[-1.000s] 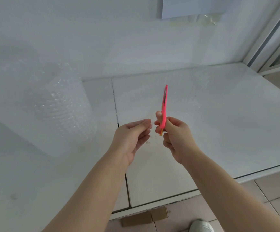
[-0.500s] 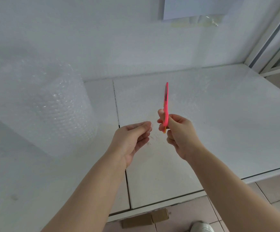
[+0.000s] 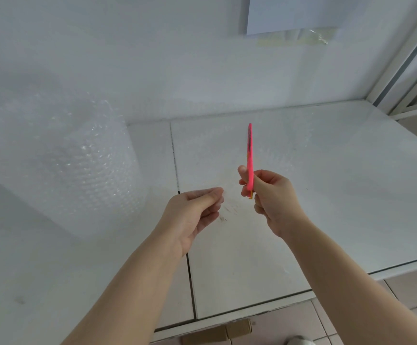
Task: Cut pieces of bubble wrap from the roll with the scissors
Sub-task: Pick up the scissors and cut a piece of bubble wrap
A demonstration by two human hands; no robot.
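Gripping the pink scissors [image 3: 250, 155] in the right hand [image 3: 272, 195], the person holds them edge-on above the white table [image 3: 326, 220], tips pointing up and away toward the wall. The fingers are curled round the handle end, with the thumb on the side facing the other hand. The blades look closed or nearly so, though from this angle I cannot be sure.

The left hand [image 3: 192, 212] is raised just beside the right one, a little lower and apart from it. Its thumb and forefinger are pressed together and the other fingers are curled beneath, pinching what looks like the near edge of a clear sheet [image 3: 289, 145] of bubble wrap. The film is faint, showing mostly as a dimpled haze over the table between the hands and the wall.

The roll of bubble wrap [image 3: 78, 165] stands upright on the left part of the table, well apart from both hands, its bubbles catching the light. A dark seam runs across the tabletop between the roll and the hands.

A sheet of paper [image 3: 294, 13] is fixed to the wall above. A white frame [image 3: 401, 70] rises at the far right corner. Below the table's front edge, a piece of cardboard [image 3: 237, 328] and the toe of a shoe [image 3: 299, 341] show on the tiled floor.
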